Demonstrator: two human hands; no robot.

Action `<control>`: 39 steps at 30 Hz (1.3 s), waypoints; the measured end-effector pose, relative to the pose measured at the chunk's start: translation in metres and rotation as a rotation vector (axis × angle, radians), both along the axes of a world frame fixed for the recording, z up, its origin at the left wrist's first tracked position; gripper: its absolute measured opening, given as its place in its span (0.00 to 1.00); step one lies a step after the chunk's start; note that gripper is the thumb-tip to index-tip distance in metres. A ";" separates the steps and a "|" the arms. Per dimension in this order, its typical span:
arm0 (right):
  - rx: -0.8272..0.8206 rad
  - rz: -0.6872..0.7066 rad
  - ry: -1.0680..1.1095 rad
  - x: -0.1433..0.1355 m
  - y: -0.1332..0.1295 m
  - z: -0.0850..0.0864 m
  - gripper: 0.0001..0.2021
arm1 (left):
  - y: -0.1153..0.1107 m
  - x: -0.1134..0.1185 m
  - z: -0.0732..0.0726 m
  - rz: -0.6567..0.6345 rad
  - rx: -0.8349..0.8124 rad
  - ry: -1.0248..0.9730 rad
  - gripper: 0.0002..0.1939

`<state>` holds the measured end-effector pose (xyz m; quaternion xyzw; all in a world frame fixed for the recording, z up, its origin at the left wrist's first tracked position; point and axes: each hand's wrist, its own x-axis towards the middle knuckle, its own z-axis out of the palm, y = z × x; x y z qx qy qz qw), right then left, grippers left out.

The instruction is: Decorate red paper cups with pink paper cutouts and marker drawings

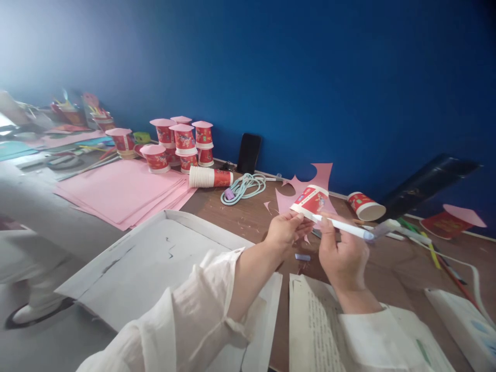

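Note:
My left hand (284, 227) grips a red and white paper cup (312, 199) by its lower rim, with the cup tilted. In my right hand (344, 253) is a white marker (344, 226), pinched between thumb and fingers. Its left end meets the cup's white rim; I cannot tell if it touches. A small light-purple cap (303, 257) lies on the table just below my hands. Behind the cup is a pink paper offcut (321, 174) with curved cut edges.
Pink paper sheets (124, 188), cups with pink paper tops (184, 138) and nested cups (211, 177) are left. A coiled cable (244, 188) and phone (249, 152) are near the wall. A white box lid (155, 248) and printed pages (313, 320) lie in front; another cup (366, 206) lies right.

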<state>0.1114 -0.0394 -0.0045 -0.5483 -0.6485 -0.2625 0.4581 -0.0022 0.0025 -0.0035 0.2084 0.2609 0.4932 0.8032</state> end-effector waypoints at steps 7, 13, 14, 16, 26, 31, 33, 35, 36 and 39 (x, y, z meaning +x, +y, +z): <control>0.007 -0.023 -0.010 -0.002 -0.002 0.000 0.10 | 0.000 0.000 0.001 -0.001 -0.011 0.013 0.06; 0.040 -0.058 -0.005 -0.001 -0.001 -0.003 0.09 | 0.000 0.000 0.003 0.007 -0.012 0.013 0.09; 0.042 -0.058 -0.005 -0.001 -0.001 -0.003 0.09 | 0.000 0.000 0.003 0.005 -0.014 0.014 0.09; 0.023 -0.023 -0.021 -0.001 -0.001 -0.003 0.09 | 0.000 0.000 0.003 0.016 -0.029 0.019 0.10; -0.228 0.174 1.355 0.003 0.004 0.007 0.09 | 0.004 -0.004 0.003 0.041 -0.046 -0.154 0.08; -0.526 0.481 1.882 0.006 0.013 0.006 0.06 | 0.000 -0.007 0.004 -0.081 -0.014 -0.193 0.07; -0.568 0.567 1.958 0.008 0.013 0.008 0.02 | -0.001 -0.008 0.004 -0.112 -0.007 -0.177 0.07; -0.574 0.651 2.006 0.012 0.012 0.009 0.04 | -0.002 -0.008 0.003 -0.141 -0.005 -0.150 0.07; -0.569 0.695 2.018 0.015 0.012 0.009 0.05 | -0.002 -0.008 0.002 -0.153 -0.005 -0.133 0.08; -0.522 0.840 2.016 0.021 0.014 0.004 0.09 | -0.002 -0.008 0.002 -0.150 -0.021 -0.092 0.09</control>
